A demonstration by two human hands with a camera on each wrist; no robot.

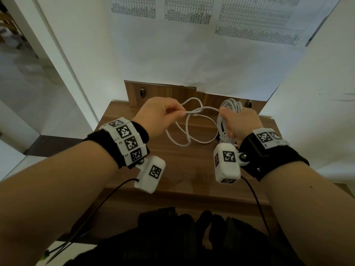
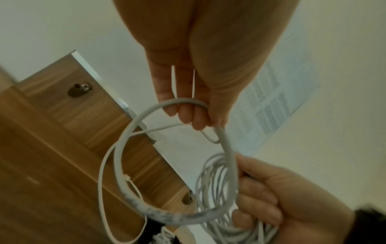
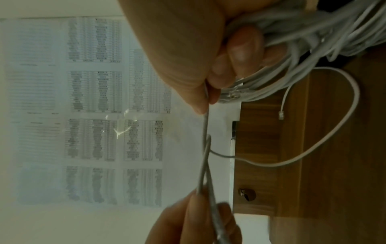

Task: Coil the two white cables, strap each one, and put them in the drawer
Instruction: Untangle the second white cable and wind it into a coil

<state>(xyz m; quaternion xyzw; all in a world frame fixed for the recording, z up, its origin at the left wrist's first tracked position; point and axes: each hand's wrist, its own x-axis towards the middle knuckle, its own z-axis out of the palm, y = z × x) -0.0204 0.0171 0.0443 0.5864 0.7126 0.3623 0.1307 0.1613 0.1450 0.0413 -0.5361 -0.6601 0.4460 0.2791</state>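
My right hand [image 1: 227,120] grips a thick coil of round white cable [image 1: 231,105] above the wooden table [image 1: 172,166]. A strand [image 1: 206,108] runs from that coil to my left hand [image 1: 180,113], which pinches it between thumb and fingers. In the left wrist view the strand forms a wide loop [image 2: 125,140] between the left fingers [image 2: 188,115] and the coil [image 2: 213,189]. A thinner flat white cable [image 3: 357,94] lies in loose loops on the table, its clear plug [image 3: 281,115] free. No drawer is in view.
A wooden back panel with two metal knobs [image 1: 142,92] [image 1: 249,103] rises behind the table. Printed sheets [image 1: 188,10] hang on the white wall above. A doorway opens at the left. Black wires hang from both wrist cameras.
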